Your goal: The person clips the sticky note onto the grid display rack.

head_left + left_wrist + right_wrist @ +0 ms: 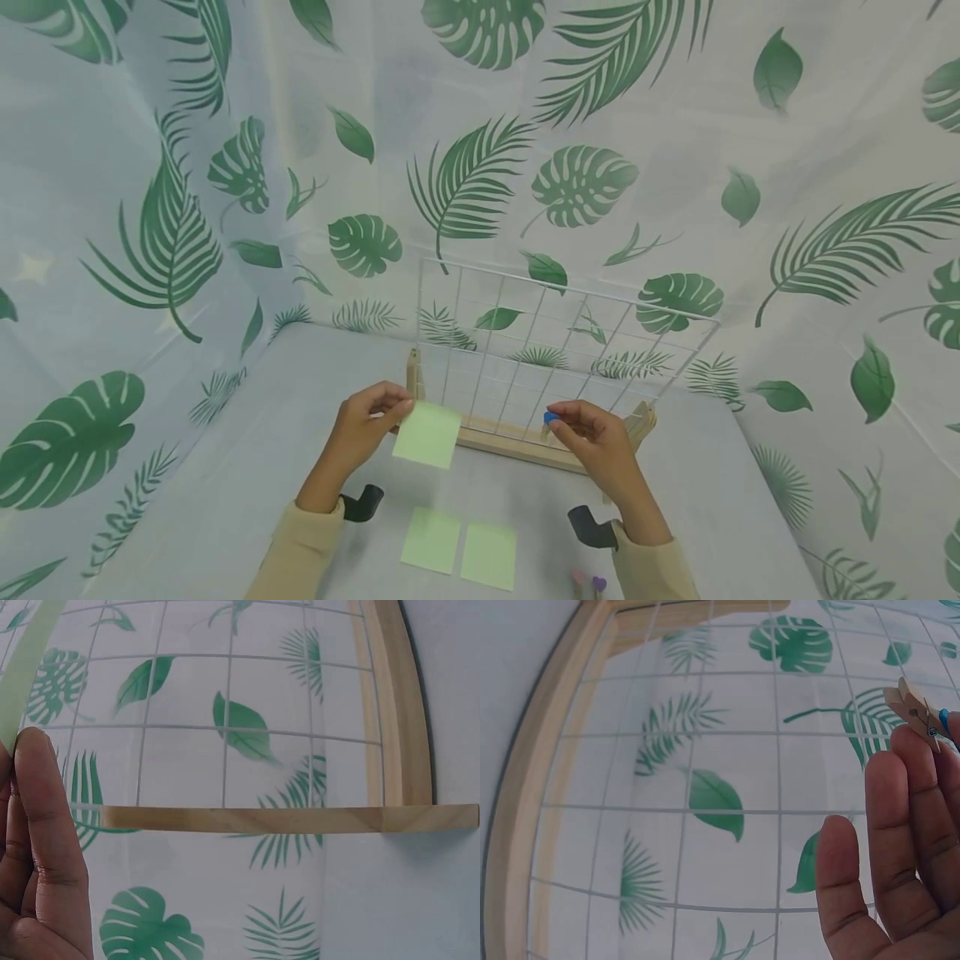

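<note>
My left hand (367,421) pinches a pale green paper square (427,435) by its upper left corner, in front of the left end of a wire grid rack (517,333). Between thumb and fingers of my right hand (603,442) is a small wooden clothespin (916,712) with a blue top (551,417), held before the lower middle of the grid. In the right wrist view the other fingers stand apart from it. Only a strip of the paper (30,664) shows in the left wrist view.
The grid stands in a wooden base (517,447) with side supports. Two more green paper squares (431,540) lie on the white table (315,367) nearer me. Pink and purple heart-topped clothespins (599,585) lie at the front edge. Leaf-patterned curtains surround the table.
</note>
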A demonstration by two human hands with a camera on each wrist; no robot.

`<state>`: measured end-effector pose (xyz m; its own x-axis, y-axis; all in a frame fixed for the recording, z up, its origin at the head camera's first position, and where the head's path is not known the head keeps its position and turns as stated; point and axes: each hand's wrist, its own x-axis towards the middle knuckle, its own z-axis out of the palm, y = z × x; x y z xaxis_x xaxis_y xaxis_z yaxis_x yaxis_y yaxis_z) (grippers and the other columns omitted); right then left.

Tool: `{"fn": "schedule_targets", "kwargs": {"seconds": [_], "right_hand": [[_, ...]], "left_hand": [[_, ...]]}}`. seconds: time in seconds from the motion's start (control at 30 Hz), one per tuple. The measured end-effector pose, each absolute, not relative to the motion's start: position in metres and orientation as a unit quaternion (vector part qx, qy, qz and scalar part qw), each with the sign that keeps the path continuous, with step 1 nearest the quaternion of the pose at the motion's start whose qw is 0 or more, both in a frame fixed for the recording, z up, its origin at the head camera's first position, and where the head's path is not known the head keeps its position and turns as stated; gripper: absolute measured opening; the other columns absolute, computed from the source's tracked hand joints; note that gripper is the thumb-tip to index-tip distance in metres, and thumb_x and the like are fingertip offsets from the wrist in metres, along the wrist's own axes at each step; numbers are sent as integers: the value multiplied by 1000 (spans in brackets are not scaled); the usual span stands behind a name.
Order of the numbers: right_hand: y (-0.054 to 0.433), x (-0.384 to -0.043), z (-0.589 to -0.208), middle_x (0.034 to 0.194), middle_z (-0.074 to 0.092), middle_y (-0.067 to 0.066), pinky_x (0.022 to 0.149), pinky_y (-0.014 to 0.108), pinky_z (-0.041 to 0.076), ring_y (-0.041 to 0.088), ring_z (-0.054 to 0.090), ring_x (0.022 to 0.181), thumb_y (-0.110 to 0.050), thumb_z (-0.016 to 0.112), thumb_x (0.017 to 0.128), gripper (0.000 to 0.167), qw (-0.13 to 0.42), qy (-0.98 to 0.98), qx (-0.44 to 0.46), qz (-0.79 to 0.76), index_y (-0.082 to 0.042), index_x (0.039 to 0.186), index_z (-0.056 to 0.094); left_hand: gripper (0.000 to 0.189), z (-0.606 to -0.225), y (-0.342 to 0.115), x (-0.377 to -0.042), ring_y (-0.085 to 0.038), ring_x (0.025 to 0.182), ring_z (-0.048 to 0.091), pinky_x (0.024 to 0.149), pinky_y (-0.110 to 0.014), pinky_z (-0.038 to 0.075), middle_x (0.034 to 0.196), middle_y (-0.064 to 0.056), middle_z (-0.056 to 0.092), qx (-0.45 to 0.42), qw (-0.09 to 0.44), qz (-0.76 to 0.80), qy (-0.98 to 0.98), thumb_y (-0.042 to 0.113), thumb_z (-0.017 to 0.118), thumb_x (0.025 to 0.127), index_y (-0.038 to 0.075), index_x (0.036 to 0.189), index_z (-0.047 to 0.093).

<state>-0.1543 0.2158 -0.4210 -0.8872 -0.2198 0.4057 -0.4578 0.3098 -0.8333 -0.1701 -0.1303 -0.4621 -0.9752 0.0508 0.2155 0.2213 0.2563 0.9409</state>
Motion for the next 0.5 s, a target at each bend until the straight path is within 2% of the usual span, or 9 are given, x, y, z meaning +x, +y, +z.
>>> {"fn": "schedule_targets", "kwargs": {"seconds": [0.2, 0.5], "right_hand": [[212, -156, -415, 99, 77, 14, 81, 16, 57, 1, 69, 91, 10, 72, 97, 11, 125, -803, 223, 538, 9, 108, 75], [210, -159, -412, 98, 78, 10, 81, 15, 57, 1, 69, 91, 13, 71, 95, 12, 134, -795, 238, 542, 11, 107, 75]], "left_hand": [[16, -460, -127, -174, -19, 89, 71, 76, -30, 63, 101, -10, 77, -96, 78, -606, -786, 10, 73, 105, -2, 115, 74], [14, -465, -125, -182, -19, 92, 72, 78, -28, 62, 104, -9, 78, -103, 96, -607, -782, 13, 74, 105, 2, 113, 75]]}}
